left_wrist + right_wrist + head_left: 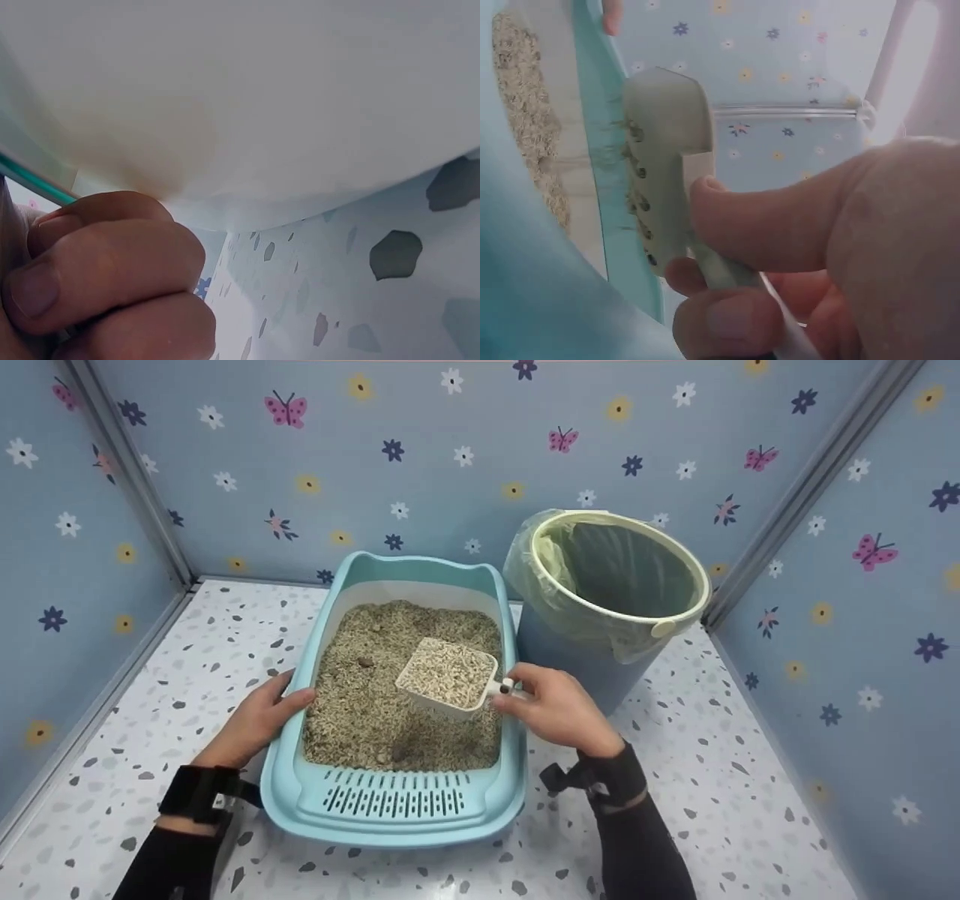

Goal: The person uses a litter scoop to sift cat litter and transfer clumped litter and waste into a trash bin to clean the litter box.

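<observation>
A light blue litter tray filled with beige litter sits on the speckled floor. My left hand grips the tray's left rim, thumb over the edge; the left wrist view shows the curled fingers under the tray's pale wall. My right hand pinches the handle of a white slotted scoop, which is heaped with litter and held just above the litter bed. In the right wrist view the thumb presses on the scoop handle. A small dark lump lies in the litter left of the scoop.
A blue bin with a cream rim and a pale green liner stands open right behind the tray's far right corner. Flowered blue walls close in on the left, back and right. Speckled floor shows on both sides of the tray.
</observation>
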`<act>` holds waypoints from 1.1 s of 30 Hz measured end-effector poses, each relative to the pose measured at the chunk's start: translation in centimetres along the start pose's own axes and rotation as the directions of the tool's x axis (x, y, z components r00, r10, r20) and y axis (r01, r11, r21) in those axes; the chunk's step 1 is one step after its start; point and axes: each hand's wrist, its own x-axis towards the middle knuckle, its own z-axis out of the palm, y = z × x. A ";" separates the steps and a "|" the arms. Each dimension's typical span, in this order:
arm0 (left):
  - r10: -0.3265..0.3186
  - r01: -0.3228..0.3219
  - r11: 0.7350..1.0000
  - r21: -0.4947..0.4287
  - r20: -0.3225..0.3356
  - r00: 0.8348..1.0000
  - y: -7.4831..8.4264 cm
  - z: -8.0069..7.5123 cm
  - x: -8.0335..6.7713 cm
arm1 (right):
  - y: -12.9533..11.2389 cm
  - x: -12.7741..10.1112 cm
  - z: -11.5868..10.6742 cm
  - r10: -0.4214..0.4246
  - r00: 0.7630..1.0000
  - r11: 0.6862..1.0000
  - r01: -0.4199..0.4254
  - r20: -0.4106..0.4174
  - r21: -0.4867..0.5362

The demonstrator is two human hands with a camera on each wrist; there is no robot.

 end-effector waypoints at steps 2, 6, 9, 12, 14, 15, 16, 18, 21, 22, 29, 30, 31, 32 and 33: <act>-0.004 0.004 1.000 0.006 0.000 1.000 0.0 -0.2 0.0 | 0.1 -0.2 -0.3 0.001 1.000 1.000 -0.001 -0.003 0.000; -0.006 0.006 1.000 0.010 -0.005 1.000 0.1 -0.3 0.0 | 0.0 -0.2 -0.3 0.001 1.000 1.000 -0.001 0.003 -0.006; -0.010 0.010 1.000 0.008 -0.007 1.000 0.2 -0.2 0.0 | -0.1 0.1 0.2 -0.003 1.000 1.000 0.003 0.013 0.009; -0.012 0.012 1.000 0.007 -0.004 1.000 0.2 -0.1 0.0 | 0.0 -0.3 -0.2 -0.011 1.000 1.000 0.011 -0.013 0.001; -0.011 0.011 1.000 0.005 -0.006 1.000 0.3 -0.1 -0.1 | 0.1 -0.5 -0.4 -0.009 0.999 1.000 0.009 -0.031 -0.002; -0.010 0.010 1.000 0.002 -0.006 1.000 0.2 -0.2 -0.1 | 0.1 -0.5 -0.3 -0.009 1.000 1.000 0.009 -0.029 -0.001; -0.009 0.009 1.000 -0.001 -0.006 1.000 0.2 -0.2 -0.1 | 0.1 -0.3 -0.2 -0.018 1.000 1.000 0.017 -0.024 -0.002; -0.014 0.014 1.000 -0.007 -0.005 1.000 0.1 -0.3 -0.1 | 0.1 -0.1 0.1 -0.026 1.000 1.000 0.026 -0.005 0.003; -0.014 0.014 1.000 -0.002 0.002 1.000 0.0 -0.3 -0.2 | 0.1 -0.2 0.0 -0.024 1.000 1.000 0.024 -0.008 -0.008; -0.012 0.012 1.000 0.001 0.002 1.000 -0.1 -0.3 -0.2 | 0.1 -0.3 -0.2 -0.021 1.000 1.000 0.021 -0.019 -0.012; 0.000 0.000 1.000 -0.006 0.005 1.000 0.0 -0.6 -0.2 | -0.1 0.2 0.2 -0.042 0.999 0.999 0.043 0.018 -0.021; 0.001 -0.001 1.000 -0.007 0.010 1.000 0.1 -0.5 -0.2 | -0.1 0.2 0.2 -0.042 0.999 0.999 0.043 0.018 -0.030; 0.003 -0.003 1.000 -0.005 0.014 1.000 0.1 -0.5 -0.2 | -0.1 0.1 0.1 -0.037 0.999 0.998 0.038 0.009 -0.040; 0.003 -0.003 1.000 -0.007 0.015 1.000 0.1 -0.5 -0.2 | 0.0 -0.1 -0.1 -0.030 1.000 0.998 0.030 -0.003 -0.049; 0.003 -0.003 1.000 -0.005 0.013 1.000 0.2 -0.5 -0.1 | 0.0 -0.2 -0.2 -0.025 1.000 0.998 0.024 -0.013 -0.053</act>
